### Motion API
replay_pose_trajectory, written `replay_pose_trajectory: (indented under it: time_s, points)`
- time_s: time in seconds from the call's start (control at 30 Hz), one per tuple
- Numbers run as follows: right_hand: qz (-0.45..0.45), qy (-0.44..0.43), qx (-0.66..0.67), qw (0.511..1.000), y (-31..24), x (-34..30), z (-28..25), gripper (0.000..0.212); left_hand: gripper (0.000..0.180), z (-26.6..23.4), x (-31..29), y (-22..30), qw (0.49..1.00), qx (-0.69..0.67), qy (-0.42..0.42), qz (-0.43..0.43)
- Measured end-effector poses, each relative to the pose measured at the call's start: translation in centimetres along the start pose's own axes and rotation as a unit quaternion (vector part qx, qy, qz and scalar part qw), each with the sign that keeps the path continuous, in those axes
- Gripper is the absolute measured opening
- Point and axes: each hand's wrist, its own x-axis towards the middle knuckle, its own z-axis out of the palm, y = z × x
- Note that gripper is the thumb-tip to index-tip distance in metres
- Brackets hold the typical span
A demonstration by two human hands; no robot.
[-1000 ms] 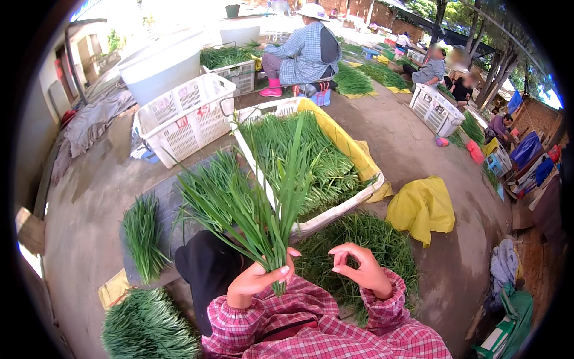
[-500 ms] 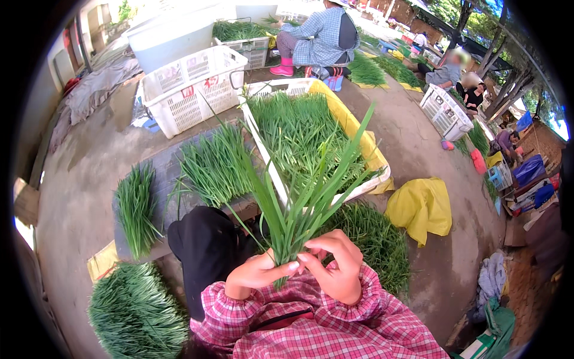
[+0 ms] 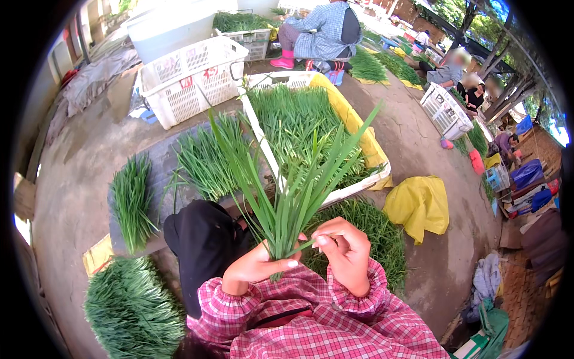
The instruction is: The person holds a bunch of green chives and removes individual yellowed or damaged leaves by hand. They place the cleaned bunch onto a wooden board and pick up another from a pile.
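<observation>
Grasping the bunch of green leaves [image 3: 286,221] low with the left hand [image 3: 258,267], on the near side of the yellow-lined crate [image 3: 350,116]; best hold firmly without crushing. Apparently pinching one blade [image 3: 307,245] with the right hand [image 3: 345,254]; draw gently, leaving the rest undisturbed.

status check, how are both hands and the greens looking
Left fingers gripping leaf bunch. Right fingers pinching thin blade at its right side. Nothing visibly in the way.
</observation>
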Motion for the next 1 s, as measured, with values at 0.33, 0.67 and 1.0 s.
replay_pose_trajectory:
  time_s: [0.33, 0.67, 1.0]
  points:
    - [-0.005, -0.052, 0.195, 0.979, 0.2, -1.2, -2.6, 0.006, 0.017, -0.5, 0.6, -1.0, 0.989, -0.092, 0.112, 0.007]
    - [0.029, 0.053, 0.465, 0.883, 1.7, -5.2, -9.5, 0.017, 0.017, -1.6, 0.4, -1.5, 0.929, -0.315, 0.174, 0.090]
    - [0.098, -0.041, -0.005, 0.994, 1.8, -2.1, -10.9, 0.011, 0.033, -1.3, -0.6, -0.6, 0.949, -0.309, 0.001, 0.068]
